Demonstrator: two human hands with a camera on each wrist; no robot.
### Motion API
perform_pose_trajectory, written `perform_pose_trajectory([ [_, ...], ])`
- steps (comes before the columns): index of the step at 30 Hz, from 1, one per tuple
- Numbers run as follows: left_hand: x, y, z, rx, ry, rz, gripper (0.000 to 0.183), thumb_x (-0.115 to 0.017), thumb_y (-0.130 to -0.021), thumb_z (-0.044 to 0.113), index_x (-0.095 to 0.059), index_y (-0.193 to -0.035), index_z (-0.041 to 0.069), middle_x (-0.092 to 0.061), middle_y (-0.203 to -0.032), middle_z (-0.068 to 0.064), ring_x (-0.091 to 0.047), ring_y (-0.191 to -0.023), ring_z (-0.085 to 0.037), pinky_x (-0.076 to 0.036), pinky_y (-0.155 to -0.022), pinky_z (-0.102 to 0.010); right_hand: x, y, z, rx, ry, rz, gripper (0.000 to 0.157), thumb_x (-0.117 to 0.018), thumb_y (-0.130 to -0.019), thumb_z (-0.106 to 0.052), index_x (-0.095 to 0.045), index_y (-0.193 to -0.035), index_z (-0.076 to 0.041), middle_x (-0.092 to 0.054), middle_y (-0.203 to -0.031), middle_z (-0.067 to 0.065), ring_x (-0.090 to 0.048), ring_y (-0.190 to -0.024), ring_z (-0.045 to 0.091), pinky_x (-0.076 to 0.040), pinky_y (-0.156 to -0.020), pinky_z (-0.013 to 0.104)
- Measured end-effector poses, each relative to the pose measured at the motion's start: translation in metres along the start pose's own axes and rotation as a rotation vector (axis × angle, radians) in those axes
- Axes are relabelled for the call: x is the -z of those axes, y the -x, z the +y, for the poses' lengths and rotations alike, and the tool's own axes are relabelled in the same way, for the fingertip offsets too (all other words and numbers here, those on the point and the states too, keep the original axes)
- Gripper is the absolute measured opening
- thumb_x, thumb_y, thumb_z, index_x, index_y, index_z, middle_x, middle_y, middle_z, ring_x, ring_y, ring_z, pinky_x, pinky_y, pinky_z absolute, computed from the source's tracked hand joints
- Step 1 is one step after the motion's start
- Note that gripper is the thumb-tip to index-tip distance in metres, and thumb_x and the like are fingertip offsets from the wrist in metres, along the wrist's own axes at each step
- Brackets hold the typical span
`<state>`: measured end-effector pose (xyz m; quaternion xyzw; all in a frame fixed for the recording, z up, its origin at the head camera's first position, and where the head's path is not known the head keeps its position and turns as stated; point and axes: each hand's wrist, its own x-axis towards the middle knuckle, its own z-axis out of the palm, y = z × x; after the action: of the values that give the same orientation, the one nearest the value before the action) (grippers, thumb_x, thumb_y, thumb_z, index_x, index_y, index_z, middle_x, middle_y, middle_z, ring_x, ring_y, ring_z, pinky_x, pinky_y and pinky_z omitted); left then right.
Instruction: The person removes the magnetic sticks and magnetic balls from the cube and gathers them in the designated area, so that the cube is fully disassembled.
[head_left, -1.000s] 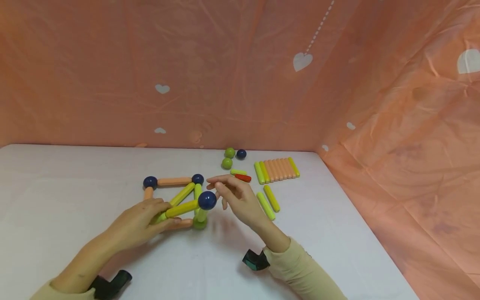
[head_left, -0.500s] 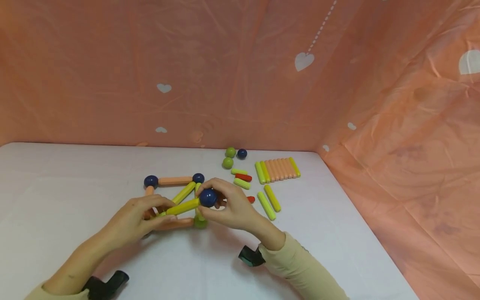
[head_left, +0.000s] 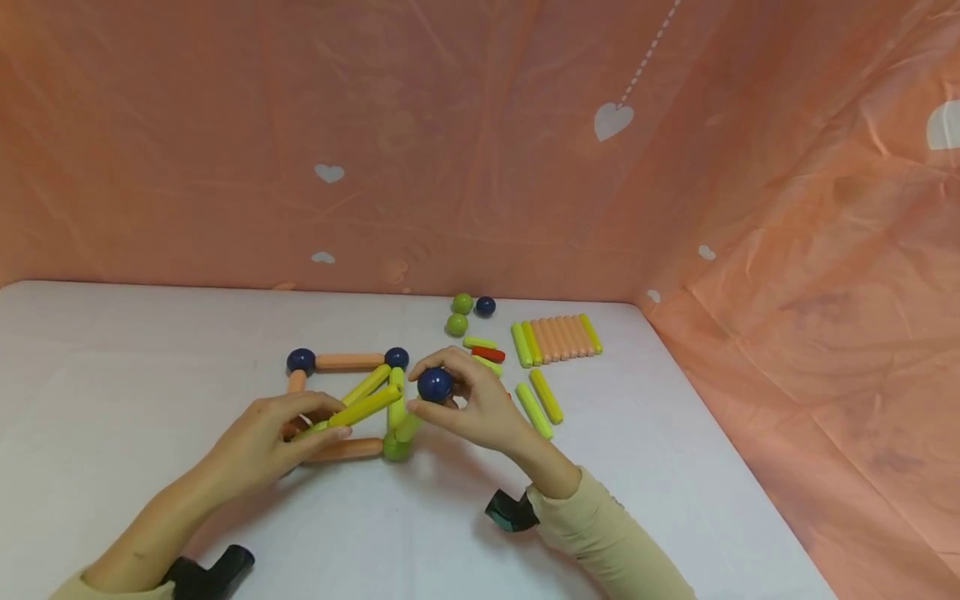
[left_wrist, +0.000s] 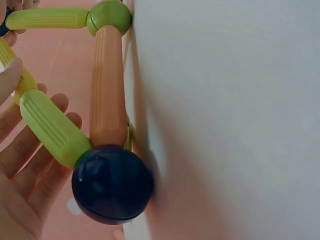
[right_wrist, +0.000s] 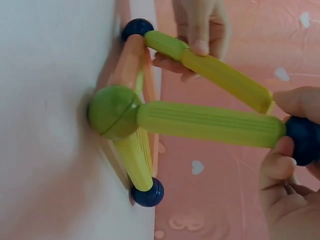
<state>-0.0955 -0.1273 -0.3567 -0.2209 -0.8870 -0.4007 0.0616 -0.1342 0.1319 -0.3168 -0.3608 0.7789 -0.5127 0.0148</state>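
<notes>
Ball in fingers, table edges distant

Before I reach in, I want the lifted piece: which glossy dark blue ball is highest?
The glossy dark blue ball pinched by the right hand, touching a pale green ridged rod; the other blue balls in view sit lower.

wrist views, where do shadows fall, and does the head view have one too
Left wrist view: a broad, soft shadow on the white table beside the orange stick; right wrist view: a diffuse one below and left of the green ball; head view: a soft one below the right hand.
</notes>
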Motion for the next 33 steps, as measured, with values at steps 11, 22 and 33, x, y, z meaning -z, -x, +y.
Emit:
perform_pose_trajectory([
  [11,0.001,0.002,-0.006,-0.04,0.021,0.041,0.009,-0.07,-0.088,0.019,-0.069,-0.097,0.019,-0.068,-0.086,0.01,-0.055,-0.077,0.0,-0.053,-0.065,-0.022,0.002,-0.002,-0.007,-0.061,0.005,0.034,0.027,-0.072,-0.081,-0.002,-0.061,-0.106,-0.002,-0.066,-0.097,0.015,-0.062,-0.084,0.011,-0.055,-0.077,0.021],
  [22,0.003,0.005,-0.01,-0.029,0.035,-0.013,0.018,-0.071,-0.088,0.021,-0.067,-0.105,0.016,-0.067,-0.092,0.008,-0.056,-0.08,-0.001,-0.052,-0.065,-0.021,-0.006,0.002,0.001,-0.087,-0.11,-0.025,0.028,-0.069,-0.087,-0.007,-0.061,-0.112,-0.001,-0.065,-0.104,0.016,-0.062,-0.08,0.017,-0.053,-0.066,0.02],
  [33,0.017,0.01,-0.016,0.076,-0.046,-0.112,0.03,-0.073,-0.085,0.035,-0.068,-0.108,0.018,-0.062,-0.087,0.01,-0.051,-0.079,-0.004,-0.049,-0.071,-0.029,0.007,-0.014,0.022,-0.39,-0.141,0.182,0.039,-0.071,-0.087,-0.026,-0.064,-0.124,-0.017,-0.058,-0.13,0.006,-0.06,-0.095,0.013,-0.05,-0.083,0.027],
])
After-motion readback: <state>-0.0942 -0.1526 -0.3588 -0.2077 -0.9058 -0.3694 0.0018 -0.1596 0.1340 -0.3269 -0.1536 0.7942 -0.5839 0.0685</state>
